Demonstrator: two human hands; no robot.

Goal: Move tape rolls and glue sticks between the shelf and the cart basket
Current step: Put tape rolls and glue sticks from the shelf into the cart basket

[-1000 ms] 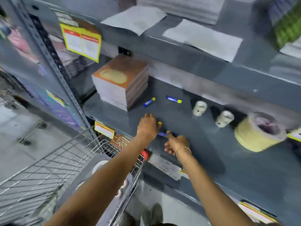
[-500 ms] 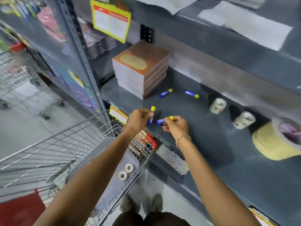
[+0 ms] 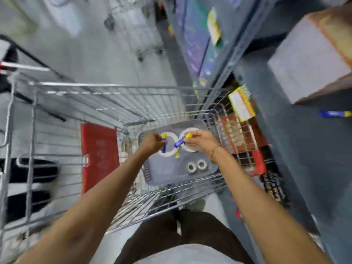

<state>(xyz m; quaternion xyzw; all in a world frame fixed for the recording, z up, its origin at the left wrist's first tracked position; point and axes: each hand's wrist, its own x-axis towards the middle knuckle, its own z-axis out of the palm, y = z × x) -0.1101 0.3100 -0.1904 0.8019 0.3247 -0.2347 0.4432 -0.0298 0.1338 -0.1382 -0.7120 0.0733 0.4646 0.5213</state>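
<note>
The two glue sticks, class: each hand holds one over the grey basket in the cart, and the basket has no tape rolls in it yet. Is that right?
Not quite. The head view shows the left hand and right hand each holding a glue stick over the grey basket, but the basket already holds tape rolls: two small ones and two larger ones under the hands.

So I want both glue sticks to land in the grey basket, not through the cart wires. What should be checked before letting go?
1. Left hand grips a glue stick: ok.
2. Right hand grips the other glue stick: ok.
3. Both hands above the grey basket: ok.
4. Bare basket floor near the small tape rolls: ok.
5. Height above basket: cannot tell.
</note>
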